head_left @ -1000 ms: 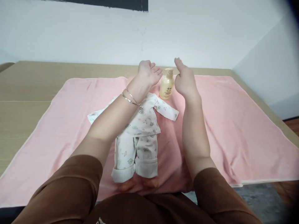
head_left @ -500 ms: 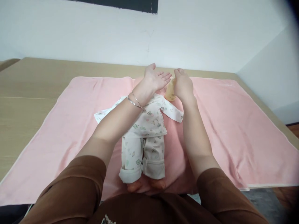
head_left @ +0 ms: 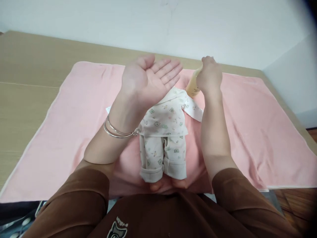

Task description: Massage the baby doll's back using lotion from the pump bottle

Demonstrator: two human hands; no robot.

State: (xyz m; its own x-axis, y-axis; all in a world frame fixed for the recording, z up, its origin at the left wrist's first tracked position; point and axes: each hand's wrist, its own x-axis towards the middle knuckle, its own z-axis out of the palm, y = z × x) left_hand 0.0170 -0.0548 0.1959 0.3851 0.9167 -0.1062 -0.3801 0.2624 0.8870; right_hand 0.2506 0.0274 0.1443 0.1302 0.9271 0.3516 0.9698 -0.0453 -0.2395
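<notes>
My left hand (head_left: pixel 151 79) is held palm up with the fingers stretched out and nothing on it. Below it a doll (head_left: pixel 164 122) lies on its back in white pyjamas with small printed animals and rolled trouser cuffs. Its feet point toward me, and its head is hidden behind my left hand. To the right, my right hand (head_left: pixel 210 76) is closed around a clear bottle (head_left: pixel 193 86) of yellowish liquid. The bottle is tilted, its lower end near the doll's sleeve; its top is covered by my fingers.
A pink blanket (head_left: pixel 250 125) with a pale edge lies under the doll, with some creases on the right. It covers much of a light wooden table (head_left: pixel 29 62). Behind the table stands a white wall (head_left: pixel 99 23).
My left hand has come nearer to me and turned its palm further up. My right hand has moved to the right with the bottle, which now leans. The view has tipped downward.
</notes>
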